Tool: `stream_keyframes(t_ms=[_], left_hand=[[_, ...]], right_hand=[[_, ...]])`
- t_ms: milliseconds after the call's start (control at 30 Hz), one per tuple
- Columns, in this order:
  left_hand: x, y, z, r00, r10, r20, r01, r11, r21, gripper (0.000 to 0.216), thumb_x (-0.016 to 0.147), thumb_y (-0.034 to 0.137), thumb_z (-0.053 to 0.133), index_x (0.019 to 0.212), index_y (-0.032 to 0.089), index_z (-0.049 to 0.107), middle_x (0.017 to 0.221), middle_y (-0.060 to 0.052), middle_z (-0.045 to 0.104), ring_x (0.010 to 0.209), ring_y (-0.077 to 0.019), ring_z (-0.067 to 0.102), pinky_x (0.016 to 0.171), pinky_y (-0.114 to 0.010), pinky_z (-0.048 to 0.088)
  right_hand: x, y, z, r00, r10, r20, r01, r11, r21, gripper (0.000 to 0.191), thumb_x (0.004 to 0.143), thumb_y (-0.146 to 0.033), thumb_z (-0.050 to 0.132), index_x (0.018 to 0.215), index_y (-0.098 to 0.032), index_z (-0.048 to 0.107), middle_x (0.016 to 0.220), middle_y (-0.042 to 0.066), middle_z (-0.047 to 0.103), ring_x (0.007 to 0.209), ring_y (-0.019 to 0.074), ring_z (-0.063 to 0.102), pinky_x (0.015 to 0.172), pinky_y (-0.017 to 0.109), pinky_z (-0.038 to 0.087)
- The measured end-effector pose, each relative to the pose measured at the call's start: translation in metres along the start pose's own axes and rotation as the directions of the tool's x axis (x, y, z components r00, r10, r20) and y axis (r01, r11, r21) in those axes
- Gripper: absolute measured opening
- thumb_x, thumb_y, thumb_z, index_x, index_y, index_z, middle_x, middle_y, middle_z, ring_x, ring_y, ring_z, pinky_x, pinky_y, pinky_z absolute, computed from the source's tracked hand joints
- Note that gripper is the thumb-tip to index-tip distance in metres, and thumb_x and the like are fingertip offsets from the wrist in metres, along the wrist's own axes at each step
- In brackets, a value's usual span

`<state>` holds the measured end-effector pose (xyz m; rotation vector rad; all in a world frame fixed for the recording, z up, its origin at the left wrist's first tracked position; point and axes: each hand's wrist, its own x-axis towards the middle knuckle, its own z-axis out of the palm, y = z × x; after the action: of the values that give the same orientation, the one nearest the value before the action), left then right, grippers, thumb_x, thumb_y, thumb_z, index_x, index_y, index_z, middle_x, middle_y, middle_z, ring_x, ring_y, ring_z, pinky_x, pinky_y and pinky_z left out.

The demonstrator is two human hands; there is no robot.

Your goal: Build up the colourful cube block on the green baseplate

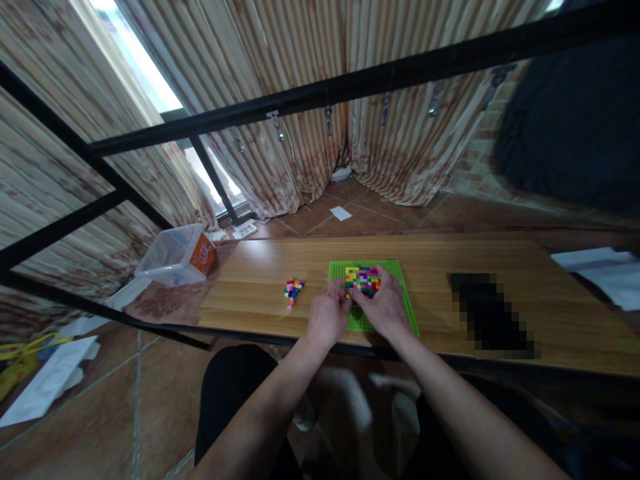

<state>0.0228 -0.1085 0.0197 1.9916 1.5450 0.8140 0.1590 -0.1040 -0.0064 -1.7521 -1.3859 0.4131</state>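
A patch of small multicoloured toy bricks (361, 277) is built up on a green baseplate (407, 313) on the wooden table. My left hand (327, 312) is at the patch's lower left corner, fingers bent and pressed together; whatever is between the fingertips is too small to make out. Across the patch's right side lies my right hand (387, 305). Its thumb reaches along the lower edge to my left fingertips, and its fingers curl round the right edge. To the left of the baseplate, a small pile of loose bricks (294, 288) rests on the table.
A blurred-out black object (490, 313) lies on the table (260, 267) to the right. Beyond the table's left end stands a clear plastic box (173, 253) with an orange label. A black metal rail (300, 97) with hooks crosses in front of the curtains. White papers (600, 267) are at far right.
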Motion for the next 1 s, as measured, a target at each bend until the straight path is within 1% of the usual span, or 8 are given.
stream_keyframes(t_ms=[267,467,600,667,733,833,900,1000], left_hand=[[0.001,-0.004,0.004,1.000,-0.024,-0.006,0.024,0.999,-0.043,0.037,0.081,0.015,0.058,0.117,0.020,0.056,0.085,-0.004,0.069,0.079,-0.0184,0.067,0.074,-0.030,0.051],[0.002,-0.003,0.004,1.000,-0.007,-0.024,0.006,0.997,-0.076,0.036,0.080,0.013,0.056,0.116,0.019,0.057,0.080,-0.003,0.067,0.076,-0.0184,0.067,0.073,-0.031,0.051],[0.001,-0.007,0.006,0.999,-0.044,-0.019,0.039,0.978,-0.205,0.039,0.076,0.012,0.060,0.114,0.019,0.057,0.080,-0.002,0.066,0.075,-0.0168,0.066,0.072,-0.028,0.051],[0.000,-0.012,0.008,0.996,-0.088,-0.033,0.073,0.942,-0.327,0.038,0.075,0.012,0.063,0.112,0.018,0.058,0.083,-0.003,0.067,0.075,-0.0160,0.066,0.070,-0.027,0.051],[0.000,-0.015,0.010,0.985,-0.164,-0.047,0.126,0.886,-0.446,0.032,0.075,0.015,0.065,0.107,0.016,0.061,0.084,-0.004,0.067,0.074,-0.0154,0.065,0.067,-0.026,0.050],[0.001,-0.013,0.011,0.955,-0.296,0.025,0.257,0.780,-0.570,0.021,0.078,0.023,0.064,0.098,0.016,0.065,0.077,-0.003,0.067,0.066,-0.0138,0.063,0.058,-0.024,0.048],[0.002,-0.008,0.011,0.935,-0.345,0.087,0.324,0.726,-0.607,0.017,0.080,0.025,0.062,0.093,0.015,0.067,0.072,-0.001,0.065,0.060,-0.0124,0.060,0.053,-0.022,0.046],[0.005,-0.001,0.010,0.921,-0.375,0.104,0.353,0.693,-0.629,0.012,0.079,0.022,0.063,0.087,0.014,0.067,0.065,0.001,0.062,0.055,-0.0098,0.057,0.050,-0.020,0.044]], right_hand=[[-0.002,-0.002,-0.001,0.999,-0.050,-0.003,0.050,0.998,-0.033,0.073,0.074,-0.049,0.063,0.135,-0.014,0.043,0.124,0.018,0.055,0.118,0.0342,0.049,0.099,0.050,0.040],[-0.006,-0.006,-0.002,0.999,-0.036,0.007,0.037,0.997,-0.071,0.071,0.075,-0.047,0.062,0.136,-0.015,0.042,0.126,0.019,0.053,0.119,0.0361,0.048,0.095,0.052,0.042],[-0.005,-0.002,0.000,0.996,-0.084,-0.018,0.084,0.996,0.015,0.070,0.076,-0.052,0.061,0.134,-0.014,0.046,0.129,0.019,0.052,0.122,0.0342,0.048,0.101,0.051,0.039],[-0.001,0.003,-0.002,0.997,-0.079,-0.027,0.081,0.990,0.116,0.070,0.079,-0.058,0.056,0.132,-0.013,0.048,0.129,0.020,0.054,0.123,0.0323,0.049,0.104,0.049,0.038],[0.006,0.009,-0.006,0.999,0.001,-0.032,0.006,0.976,0.220,0.070,0.084,-0.063,0.046,0.132,-0.012,0.049,0.131,0.020,0.054,0.121,0.0306,0.051,0.104,0.047,0.038],[0.016,0.015,-0.014,0.991,0.130,-0.034,-0.115,0.951,0.288,0.072,0.087,-0.064,0.037,0.132,-0.010,0.050,0.134,0.022,0.054,0.118,0.0298,0.055,0.103,0.047,0.039],[0.021,0.018,-0.016,0.991,0.128,-0.030,-0.115,0.954,0.276,0.073,0.086,-0.065,0.036,0.131,-0.010,0.052,0.133,0.022,0.055,0.117,0.0301,0.056,0.104,0.047,0.039],[0.024,0.019,-0.013,0.998,0.059,0.015,-0.061,0.964,0.258,0.069,0.087,-0.064,0.035,0.127,-0.011,0.056,0.132,0.020,0.058,0.121,0.0300,0.054,0.105,0.047,0.038]])
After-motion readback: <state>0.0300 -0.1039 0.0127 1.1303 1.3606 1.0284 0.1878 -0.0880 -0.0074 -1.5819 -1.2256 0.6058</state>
